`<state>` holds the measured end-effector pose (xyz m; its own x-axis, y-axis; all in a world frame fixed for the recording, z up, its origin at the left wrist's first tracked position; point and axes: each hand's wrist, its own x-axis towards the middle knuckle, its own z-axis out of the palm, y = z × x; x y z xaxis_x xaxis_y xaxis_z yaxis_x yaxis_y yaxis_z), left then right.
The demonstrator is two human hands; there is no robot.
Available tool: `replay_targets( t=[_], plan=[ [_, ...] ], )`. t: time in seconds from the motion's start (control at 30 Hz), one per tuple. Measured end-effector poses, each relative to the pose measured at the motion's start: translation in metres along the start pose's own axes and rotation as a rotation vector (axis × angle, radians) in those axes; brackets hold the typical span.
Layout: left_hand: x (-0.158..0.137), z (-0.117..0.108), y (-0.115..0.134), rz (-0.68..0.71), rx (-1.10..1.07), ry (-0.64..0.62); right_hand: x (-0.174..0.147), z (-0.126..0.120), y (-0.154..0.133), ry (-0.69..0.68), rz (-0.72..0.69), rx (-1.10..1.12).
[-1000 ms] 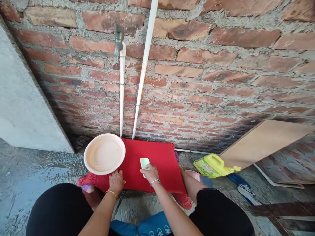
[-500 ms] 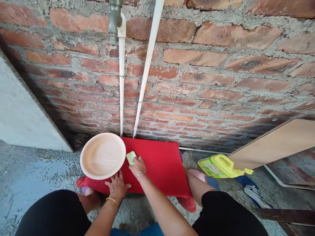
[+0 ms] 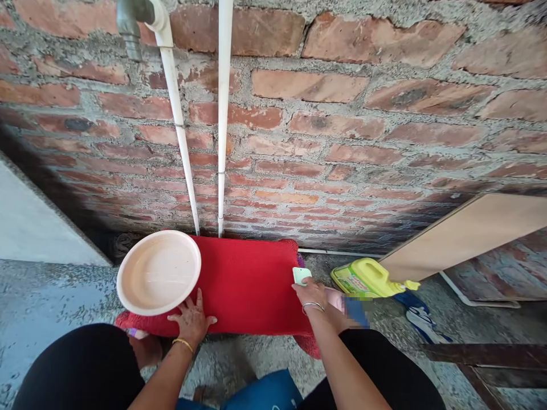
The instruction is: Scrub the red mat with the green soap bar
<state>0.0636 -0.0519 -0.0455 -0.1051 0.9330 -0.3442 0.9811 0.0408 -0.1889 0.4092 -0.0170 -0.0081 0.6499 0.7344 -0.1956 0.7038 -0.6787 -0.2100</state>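
A red cloth (image 3: 248,279) is spread flat over a low support, its thick edges hanging at both ends. My right hand (image 3: 308,291) grips what looks like a pale green scrub brush (image 3: 301,275), with a small hole at its far end, at the cloth's right edge; its underside is hidden. Fingers spread, my left hand (image 3: 192,320) lies flat on the cloth's near left part, just below the basin's rim. The cream plastic basin (image 3: 123,287) rests on the left end of the cloth, with a little clear liquid seemingly in it.
A yellow detergent jug (image 3: 363,276) lies tilted on the wet concrete floor at the right, near blue and white slippers (image 3: 421,322). Two white pipes (image 3: 221,142) and a tap (image 3: 129,34) run along the brick wall. A tan board (image 3: 470,233) leans at the right.
My right hand has slid the scrub brush rightward across the cloth, from beside the basin to the right edge. My left hand stays on the cloth. The view has shifted a little right.
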Motion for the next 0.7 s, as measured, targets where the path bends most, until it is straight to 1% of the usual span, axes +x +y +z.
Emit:
replay_targets(
  t=[0.07, 0.13, 0.23, 0.33, 0.4, 0.43, 0.5, 0.57, 0.63, 0.7],
  plan=[
    [0.001, 0.001, 0.004, -0.016, 0.032, 0.017, 0.002, 0.003, -0.009, 0.008, 0.017, 0.066],
    [0.002, 0.000, 0.006, -0.027, 0.052, 0.029, -0.005, 0.014, -0.040, -0.013, -0.052, 0.145],
    [0.003, 0.001, 0.008, -0.023, 0.053, 0.044, -0.028, 0.039, -0.112, -0.083, -0.221, 0.222],
    [0.006, 0.007, 0.007, -0.019, 0.029, 0.047, -0.053, 0.064, -0.186, -0.163, -0.364, 0.232],
    [0.009, 0.012, 0.007, -0.021, 0.011, 0.049, -0.066, 0.077, -0.225, -0.212, -0.434, 0.223],
    [0.010, 0.015, 0.007, -0.022, 0.006, 0.053, -0.071, 0.083, -0.239, -0.235, -0.469, 0.216],
    [0.012, 0.019, 0.006, -0.019, 0.004, 0.063, -0.076, 0.091, -0.258, -0.277, -0.545, 0.191],
    [0.013, 0.020, 0.006, -0.014, 0.009, 0.069, -0.075, 0.095, -0.265, -0.311, -0.612, 0.154],
    [0.014, 0.019, 0.006, -0.010, 0.008, 0.072, -0.067, 0.094, -0.262, -0.330, -0.633, 0.117],
    [0.014, 0.018, 0.005, -0.014, 0.001, 0.071, -0.054, 0.088, -0.249, -0.320, -0.605, 0.097]
  ],
)
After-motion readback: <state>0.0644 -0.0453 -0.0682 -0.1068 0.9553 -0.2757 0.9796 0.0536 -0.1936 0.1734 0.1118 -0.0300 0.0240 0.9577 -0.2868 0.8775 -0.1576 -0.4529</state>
